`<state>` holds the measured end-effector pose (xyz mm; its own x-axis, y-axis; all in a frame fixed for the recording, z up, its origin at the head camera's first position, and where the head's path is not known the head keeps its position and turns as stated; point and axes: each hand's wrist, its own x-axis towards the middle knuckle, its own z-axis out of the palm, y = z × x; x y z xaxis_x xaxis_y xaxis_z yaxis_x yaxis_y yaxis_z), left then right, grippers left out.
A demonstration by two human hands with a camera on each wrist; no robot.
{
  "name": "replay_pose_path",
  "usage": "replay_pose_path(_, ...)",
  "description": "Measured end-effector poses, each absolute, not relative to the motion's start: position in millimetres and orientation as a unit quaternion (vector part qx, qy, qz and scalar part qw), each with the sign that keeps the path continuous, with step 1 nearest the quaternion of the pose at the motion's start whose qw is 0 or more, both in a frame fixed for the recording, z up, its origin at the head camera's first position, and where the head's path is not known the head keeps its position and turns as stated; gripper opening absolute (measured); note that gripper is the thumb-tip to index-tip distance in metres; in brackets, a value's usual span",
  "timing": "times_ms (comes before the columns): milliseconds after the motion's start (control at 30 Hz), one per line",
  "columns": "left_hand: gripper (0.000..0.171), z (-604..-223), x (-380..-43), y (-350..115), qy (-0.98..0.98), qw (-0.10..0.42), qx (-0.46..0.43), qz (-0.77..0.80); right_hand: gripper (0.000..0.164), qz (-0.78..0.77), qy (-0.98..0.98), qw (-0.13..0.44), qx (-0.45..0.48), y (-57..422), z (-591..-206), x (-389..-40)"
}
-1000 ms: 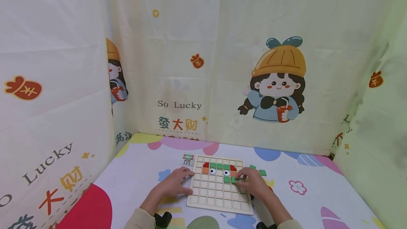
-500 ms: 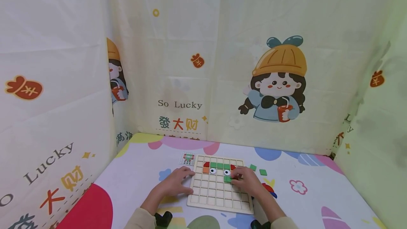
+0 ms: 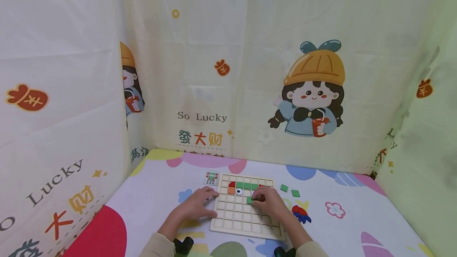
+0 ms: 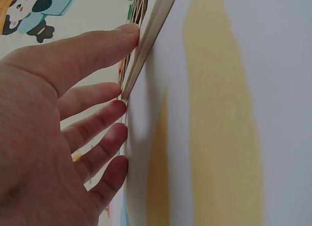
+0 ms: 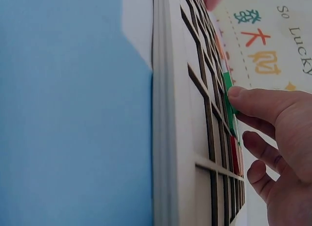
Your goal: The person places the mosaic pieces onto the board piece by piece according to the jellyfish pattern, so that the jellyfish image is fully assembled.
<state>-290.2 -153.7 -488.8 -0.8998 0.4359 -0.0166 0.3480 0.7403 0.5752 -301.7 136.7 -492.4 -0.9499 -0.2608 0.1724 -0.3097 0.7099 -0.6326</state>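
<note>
A wooden grid board (image 3: 233, 222) lies on the table, with square cells. My left hand (image 3: 192, 204) is at its left edge; in the left wrist view the thumb and extended fingers (image 4: 114, 133) meet the board's side. My right hand (image 3: 270, 202) reaches over the board's right half and pinches a small green tile (image 5: 228, 96), the thumb on its face. In the head view a green tile (image 3: 249, 200) shows at those fingertips. Above it is a row of green tiles (image 3: 247, 186), with an orange tile (image 3: 231, 190) and an eye tile (image 3: 239, 191). My right hand covers the tiles to the right.
A small pattern card (image 3: 211, 178) lies by the board's upper left corner. Loose green tiles (image 3: 295, 193) lie right of the board. Red pieces (image 3: 299, 210) and blue pieces (image 3: 304, 218) lie near my right forearm. Printed cloth walls (image 3: 250, 90) stand behind the table.
My right hand has moved left across the board, and the green tile at its fingertips now shows further left. The red and blue pieces have come into view. My left hand has stayed put.
</note>
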Motion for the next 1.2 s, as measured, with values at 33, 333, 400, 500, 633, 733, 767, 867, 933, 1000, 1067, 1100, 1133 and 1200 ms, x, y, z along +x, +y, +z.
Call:
replay_pose_path(33, 0.064, -489, -290, -154, 0.930, 0.075, 0.211, 0.293, 0.008, 0.345, -0.925, 0.036, 0.157, 135, -493, -302)
replay_pose_path(333, 0.063, -490, -292, -155, 0.931, 0.073, 0.211, 0.290, 0.008, 0.319, -0.932, 0.042, 0.169, 125, -492, -305)
replay_pose_path(400, 0.064, -489, -291, -155, 0.931, 0.075, 0.208, 0.291, 0.008, 0.311, -0.933, 0.047, 0.177, 124, -492, -306)
replay_pose_path(500, 0.063, -489, -291, -155, 0.930, 0.075, 0.209, 0.291, 0.009, 0.304, -0.933, 0.050, 0.183, 124, -492, -306)
replay_pose_path(633, 0.063, -489, -290, -154, 0.929, 0.077, 0.211, 0.293, 0.011, 0.302, -0.936, 0.048, 0.177, 124, -493, -306)
replay_pose_path(733, 0.063, -489, -291, -154, 0.929, 0.078, 0.212, 0.295, 0.011, 0.300, -0.937, 0.043, 0.174, 124, -493, -306)
replay_pose_path(767, 0.063, -489, -291, -154, 0.929, 0.078, 0.212, 0.295, 0.011, 0.300, -0.937, 0.041, 0.174, 124, -493, -306)
replay_pose_path(867, 0.063, -489, -291, -154, 0.929, 0.079, 0.210, 0.293, 0.009, 0.309, -0.934, 0.034, 0.176, 126, -494, -306)
replay_pose_path(933, 0.063, -490, -290, -154, 0.930, 0.079, 0.210, 0.292, 0.008, 0.319, -0.932, 0.028, 0.170, 127, -494, -305)
replay_pose_path(1000, 0.063, -490, -290, -154, 0.930, 0.078, 0.210, 0.291, 0.008, 0.326, -0.931, 0.027, 0.164, 130, -493, -305)
replay_pose_path(1067, 0.063, -490, -290, -154, 0.930, 0.076, 0.213, 0.289, 0.008, 0.327, -0.931, 0.030, 0.158, 133, -492, -304)
replay_pose_path(1100, 0.063, -489, -290, -154, 0.930, 0.076, 0.214, 0.288, 0.009, 0.327, -0.932, 0.031, 0.153, 135, -492, -303)
replay_pose_path(1133, 0.063, -489, -291, -154, 0.930, 0.076, 0.214, 0.288, 0.009, 0.327, -0.932, 0.032, 0.151, 137, -492, -303)
replay_pose_path(1200, 0.063, -489, -291, -154, 0.930, 0.075, 0.215, 0.288, 0.010, 0.327, -0.933, 0.036, 0.146, 143, -491, -302)
